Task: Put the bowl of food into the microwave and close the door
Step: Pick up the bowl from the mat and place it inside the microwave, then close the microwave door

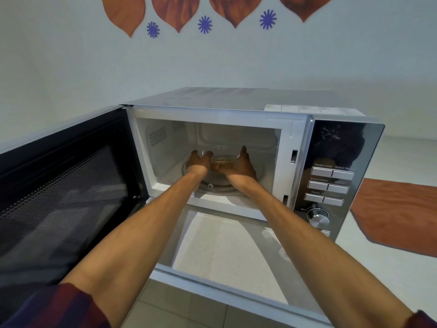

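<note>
Your left hand and right hand cup the glass bowl of food between them, one on each side, over the turntable inside the microwave. Its door stands wide open at left.

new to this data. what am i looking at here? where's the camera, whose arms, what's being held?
There is no robot. One wide-angle camera sits on a person's head and looks down at their bare arms. Both reach into an open microwave on a white counter. The left hand and right hand cup a small glass bowl of food over the glass turntable; whether it rests there yet is unclear. The door is swung wide open to the left. An orange cloth lies on the right.
</note>
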The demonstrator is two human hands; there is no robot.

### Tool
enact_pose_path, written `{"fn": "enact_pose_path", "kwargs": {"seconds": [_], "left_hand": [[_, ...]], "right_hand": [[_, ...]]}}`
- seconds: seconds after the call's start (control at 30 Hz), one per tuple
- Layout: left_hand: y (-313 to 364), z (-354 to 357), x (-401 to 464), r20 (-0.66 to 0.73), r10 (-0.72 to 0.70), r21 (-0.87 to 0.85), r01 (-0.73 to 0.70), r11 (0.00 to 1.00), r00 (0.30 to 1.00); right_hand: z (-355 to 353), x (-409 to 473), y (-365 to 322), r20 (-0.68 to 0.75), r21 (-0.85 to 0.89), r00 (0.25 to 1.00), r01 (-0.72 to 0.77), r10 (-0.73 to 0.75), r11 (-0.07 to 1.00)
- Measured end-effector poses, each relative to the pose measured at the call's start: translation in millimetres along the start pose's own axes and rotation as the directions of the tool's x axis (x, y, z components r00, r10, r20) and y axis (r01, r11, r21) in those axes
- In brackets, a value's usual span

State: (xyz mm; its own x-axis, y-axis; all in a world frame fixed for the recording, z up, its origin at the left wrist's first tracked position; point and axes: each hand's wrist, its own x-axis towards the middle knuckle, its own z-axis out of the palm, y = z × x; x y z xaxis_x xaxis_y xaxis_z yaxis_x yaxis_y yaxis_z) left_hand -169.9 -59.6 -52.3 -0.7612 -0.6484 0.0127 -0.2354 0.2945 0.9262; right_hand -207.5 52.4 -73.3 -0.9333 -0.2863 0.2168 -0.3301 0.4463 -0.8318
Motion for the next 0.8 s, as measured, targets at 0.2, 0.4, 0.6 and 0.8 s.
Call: {"fn": "enact_pose_path", "kwargs": {"seconds": [0.2,0.4,0.6,0.8], "left_hand": [[-3,-24,-43,-0.045,0.187,0.052,-0.185,0.981,0.981],[11,-64,-108,-0.011,0.386,0.254,-0.371,0.893,0.922],[23,-113,-183,0.076,0.529,0.422,-0.508,0.751,0.845],[37,-165,-252,0.172,0.648,0.673,-0.569,0.472,0.742]], "right_hand": [[-15,-43,-16,0.029,-0.206,0.989,0.147,-0.144,0.968],[-33,-103,-53,-0.028,-0.436,0.956,0.25,-0.291,0.864],[-49,-174,-94,-0.052,-0.547,0.938,0.261,-0.344,0.795],[-67,-244,-133,-0.064,-0.694,0.895,0.278,-0.442,0.664]]}}
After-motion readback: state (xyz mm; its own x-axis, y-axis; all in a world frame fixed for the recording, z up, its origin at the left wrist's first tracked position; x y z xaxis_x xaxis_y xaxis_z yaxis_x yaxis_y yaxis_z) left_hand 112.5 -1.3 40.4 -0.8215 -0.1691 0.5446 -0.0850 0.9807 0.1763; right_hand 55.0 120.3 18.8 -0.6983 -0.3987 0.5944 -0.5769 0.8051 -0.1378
